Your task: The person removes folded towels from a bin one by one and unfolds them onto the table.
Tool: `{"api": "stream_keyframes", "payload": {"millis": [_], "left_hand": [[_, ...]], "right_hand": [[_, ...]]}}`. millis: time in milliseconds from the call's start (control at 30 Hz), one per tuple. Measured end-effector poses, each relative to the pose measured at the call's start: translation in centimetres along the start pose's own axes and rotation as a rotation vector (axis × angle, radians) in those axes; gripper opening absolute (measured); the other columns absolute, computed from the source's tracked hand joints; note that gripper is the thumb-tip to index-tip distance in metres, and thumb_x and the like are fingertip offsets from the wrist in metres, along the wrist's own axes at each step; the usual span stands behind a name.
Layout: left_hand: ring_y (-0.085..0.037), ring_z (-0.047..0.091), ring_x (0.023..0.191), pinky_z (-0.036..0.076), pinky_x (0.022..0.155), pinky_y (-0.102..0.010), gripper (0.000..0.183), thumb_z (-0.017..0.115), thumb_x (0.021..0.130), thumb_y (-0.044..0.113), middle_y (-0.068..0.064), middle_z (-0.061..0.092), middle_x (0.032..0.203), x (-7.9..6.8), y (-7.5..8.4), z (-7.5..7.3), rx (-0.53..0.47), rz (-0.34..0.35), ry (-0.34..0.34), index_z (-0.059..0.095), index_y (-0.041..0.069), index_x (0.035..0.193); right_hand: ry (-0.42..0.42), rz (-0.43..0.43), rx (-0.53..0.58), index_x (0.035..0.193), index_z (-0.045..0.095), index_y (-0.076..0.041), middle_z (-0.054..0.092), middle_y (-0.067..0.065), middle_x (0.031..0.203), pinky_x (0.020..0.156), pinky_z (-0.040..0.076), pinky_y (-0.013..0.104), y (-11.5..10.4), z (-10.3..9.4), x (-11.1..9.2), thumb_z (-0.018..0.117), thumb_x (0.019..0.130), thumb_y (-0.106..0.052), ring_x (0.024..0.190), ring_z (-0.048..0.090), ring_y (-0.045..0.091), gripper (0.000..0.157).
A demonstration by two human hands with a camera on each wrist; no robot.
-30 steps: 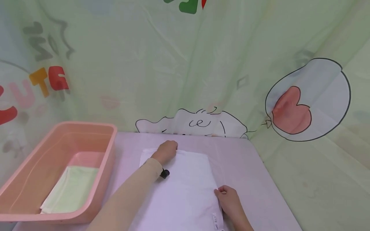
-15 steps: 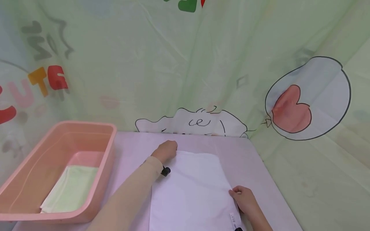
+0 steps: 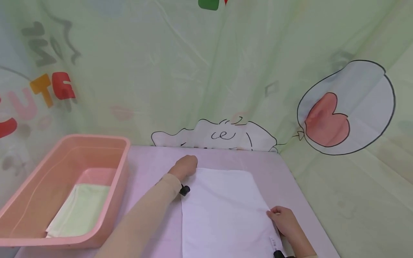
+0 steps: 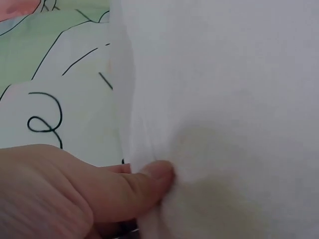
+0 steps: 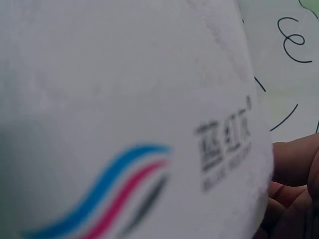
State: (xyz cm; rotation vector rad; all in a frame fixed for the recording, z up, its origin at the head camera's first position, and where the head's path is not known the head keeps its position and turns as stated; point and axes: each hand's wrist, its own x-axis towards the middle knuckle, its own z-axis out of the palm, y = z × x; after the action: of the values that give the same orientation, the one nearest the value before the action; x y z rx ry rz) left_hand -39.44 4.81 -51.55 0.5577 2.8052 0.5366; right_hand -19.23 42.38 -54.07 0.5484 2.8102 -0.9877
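Note:
A white towel (image 3: 226, 208) lies spread over the table in the head view, a small label (image 3: 273, 243) near its right edge. At its far left corner my left hand (image 3: 184, 167) pinches the cloth; in the left wrist view the thumb of that hand (image 4: 119, 191) presses on the towel's edge (image 4: 224, 99). My right hand (image 3: 285, 220) pinches the right edge, nearer to me. The right wrist view shows the label (image 5: 224, 142) large, with blue, pink and dark stripes, and the right hand's fingers (image 5: 294, 164) at the cloth's edge.
To the left stands a pink plastic tub (image 3: 124, 157) holding a folded pale green cloth (image 3: 80, 211). Behind the pinkish table (image 3: 151, 157) hangs a printed green curtain (image 3: 161, 71), which also runs along the right side.
My right hand has moved right, drawing the towel's right side with it, and the near part of the towel has shifted right. My left hand has stayed nearly in place at the far corner.

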Motion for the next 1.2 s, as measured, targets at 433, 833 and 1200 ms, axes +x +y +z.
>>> {"api": "stream_keyframes", "payload": {"millis": [433, 833, 1200], "left_hand": [[-0.016, 0.067, 0.075, 0.063, 0.069, -0.038, 0.019, 0.058, 0.108, 0.008, -0.006, 0.075, 0.088, 2.2, 2.5, 3.8, 0.149, 0.105, 0.138, 0.072, 0.01, 0.096], [-0.015, 0.061, 0.085, 0.055, 0.08, -0.03, 0.009, 0.065, 0.104, 0.005, 0.0, 0.071, 0.095, 2.4, 4.9, 4.5, -0.1, 0.172, 0.138, 0.069, 0.012, 0.099], [-0.015, 0.062, 0.099, 0.056, 0.092, -0.029, 0.034, 0.059, 0.096, -0.01, -0.001, 0.068, 0.109, 3.0, 6.2, 6.8, -0.223, 0.273, 0.131, 0.069, 0.012, 0.119]], "right_hand": [[0.033, 0.019, -0.063, 0.099, 0.071, 0.003, 0.07, 0.02, 0.096, 0.065, 0.047, 0.032, 4.0, -2.8, 1.7, 0.068, 0.101, -0.025, 0.087, 0.062, 0.028, 0.029], [0.101, 0.107, -0.18, 0.101, 0.069, 0.005, 0.07, 0.021, 0.096, 0.071, 0.045, 0.038, 6.8, -5.4, 3.5, 0.063, 0.104, -0.024, 0.089, 0.062, 0.034, 0.03], [0.253, 0.126, -0.24, 0.101, 0.07, 0.008, 0.072, 0.027, 0.096, 0.07, 0.046, 0.044, 8.7, -7.0, 3.3, 0.063, 0.101, -0.021, 0.086, 0.067, 0.04, 0.03]]}}
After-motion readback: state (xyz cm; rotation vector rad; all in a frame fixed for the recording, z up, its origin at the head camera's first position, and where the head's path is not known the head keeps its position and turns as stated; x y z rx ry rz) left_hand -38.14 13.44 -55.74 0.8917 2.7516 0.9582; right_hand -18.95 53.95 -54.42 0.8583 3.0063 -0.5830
